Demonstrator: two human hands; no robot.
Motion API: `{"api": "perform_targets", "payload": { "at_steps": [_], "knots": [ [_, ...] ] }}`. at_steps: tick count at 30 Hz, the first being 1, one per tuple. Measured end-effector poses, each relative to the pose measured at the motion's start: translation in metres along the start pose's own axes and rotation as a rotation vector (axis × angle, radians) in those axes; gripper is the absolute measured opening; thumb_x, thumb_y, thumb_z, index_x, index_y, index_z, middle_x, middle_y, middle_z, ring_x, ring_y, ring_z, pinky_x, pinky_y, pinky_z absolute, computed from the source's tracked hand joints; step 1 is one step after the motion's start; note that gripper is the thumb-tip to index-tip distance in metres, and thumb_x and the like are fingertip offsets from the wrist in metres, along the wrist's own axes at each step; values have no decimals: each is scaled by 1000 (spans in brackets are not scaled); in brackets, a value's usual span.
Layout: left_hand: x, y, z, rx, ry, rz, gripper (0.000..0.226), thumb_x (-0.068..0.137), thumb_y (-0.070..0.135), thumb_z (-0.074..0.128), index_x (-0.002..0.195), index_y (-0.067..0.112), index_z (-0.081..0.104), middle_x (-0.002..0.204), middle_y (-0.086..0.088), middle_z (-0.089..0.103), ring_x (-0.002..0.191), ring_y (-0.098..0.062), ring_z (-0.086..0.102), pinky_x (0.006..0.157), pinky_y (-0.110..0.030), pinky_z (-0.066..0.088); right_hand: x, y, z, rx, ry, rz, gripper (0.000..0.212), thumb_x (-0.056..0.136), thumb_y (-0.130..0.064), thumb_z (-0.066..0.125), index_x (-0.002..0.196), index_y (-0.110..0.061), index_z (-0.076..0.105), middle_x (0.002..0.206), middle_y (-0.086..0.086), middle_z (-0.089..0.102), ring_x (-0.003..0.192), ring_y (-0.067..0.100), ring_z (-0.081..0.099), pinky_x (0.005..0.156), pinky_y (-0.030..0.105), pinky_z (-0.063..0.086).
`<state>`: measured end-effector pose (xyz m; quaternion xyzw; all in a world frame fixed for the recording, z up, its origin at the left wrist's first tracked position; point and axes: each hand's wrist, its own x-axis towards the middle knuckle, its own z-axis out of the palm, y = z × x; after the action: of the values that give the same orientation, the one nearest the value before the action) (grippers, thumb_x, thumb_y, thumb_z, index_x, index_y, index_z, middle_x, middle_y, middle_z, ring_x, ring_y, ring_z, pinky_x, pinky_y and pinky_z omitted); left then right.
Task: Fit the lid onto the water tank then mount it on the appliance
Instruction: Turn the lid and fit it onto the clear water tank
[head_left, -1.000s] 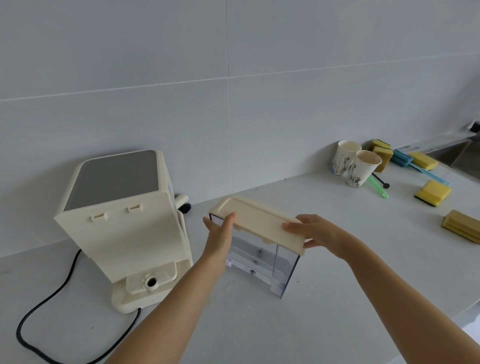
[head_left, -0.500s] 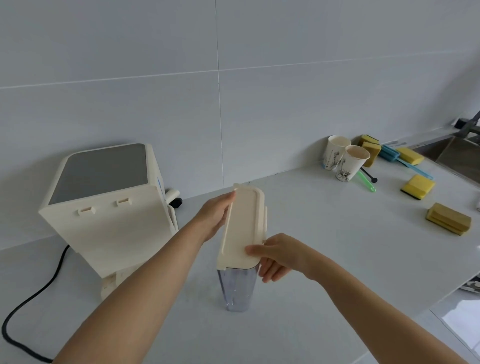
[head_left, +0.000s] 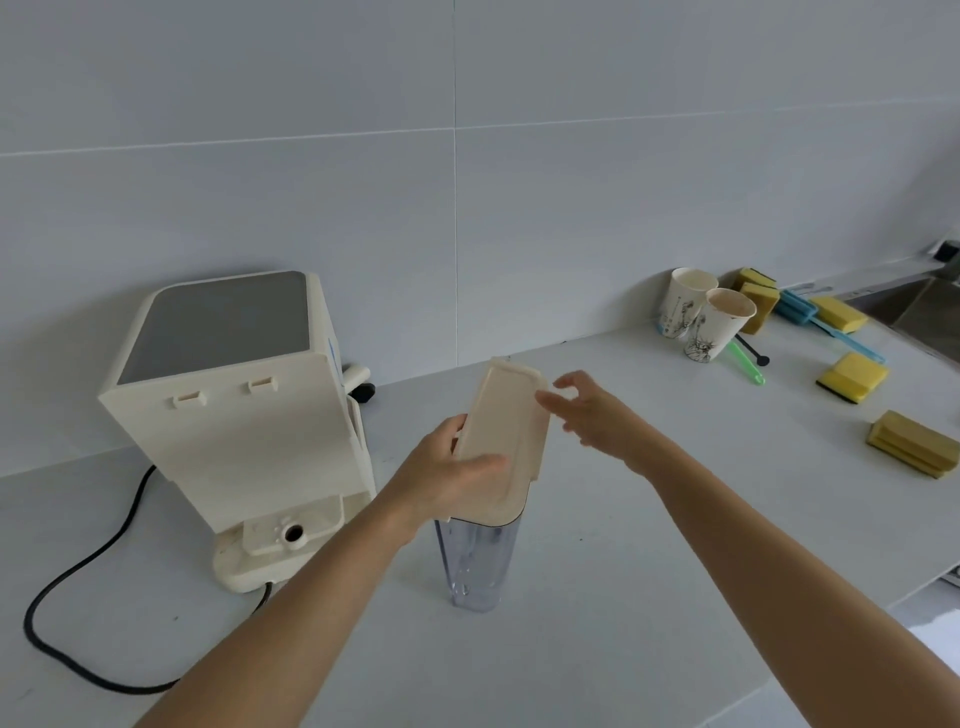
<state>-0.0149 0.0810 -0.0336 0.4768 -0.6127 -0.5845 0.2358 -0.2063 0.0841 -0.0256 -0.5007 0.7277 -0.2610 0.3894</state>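
Observation:
A clear plastic water tank (head_left: 477, 564) stands upright on the white counter with a cream lid (head_left: 506, 431) sitting on its top. My left hand (head_left: 451, 478) grips the lid's near left edge, thumb across the top. My right hand (head_left: 589, 413) hovers at the lid's far right side, fingers spread, fingertips at its edge or just off it. The cream appliance (head_left: 234, 410) stands to the left, its back plate with two slots facing me and a round port (head_left: 293, 532) on its low base.
A black power cord (head_left: 78, 577) loops from the appliance across the counter's left. At the back right stand two paper cups (head_left: 701, 322), several yellow sponges (head_left: 852, 376), a blue brush and a green stick. The counter's front edge runs along the lower right.
My left hand shifted from the lid's far end to its near left edge. My right hand let go of the near end and moved up to the far right side, fingers spread.

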Motion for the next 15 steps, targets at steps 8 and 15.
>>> {"api": "perform_targets", "payload": {
  "at_steps": [8, 15],
  "knots": [
    [-16, -11, 12, 197, 79, 24, 89, 55, 35, 83, 129, 25, 36, 121, 2, 56, 110, -20, 53, 94, -42, 48, 26, -20, 14, 108, -28, -126, 51, 87, -40, 47, 132, -19, 37, 138, 9, 42, 119, 22, 44, 90, 30, 35],
    [-15, -10, 13, 381, 104, 39, 91, 53, 43, 83, 129, 24, 35, 122, -1, 55, 109, -23, 51, 92, -45, 48, 40, -38, 15, -66, -70, -182, 45, 83, -35, 55, 126, -23, 49, 133, 10, 49, 113, 25, 51, 87, 31, 42]
  ]
}}
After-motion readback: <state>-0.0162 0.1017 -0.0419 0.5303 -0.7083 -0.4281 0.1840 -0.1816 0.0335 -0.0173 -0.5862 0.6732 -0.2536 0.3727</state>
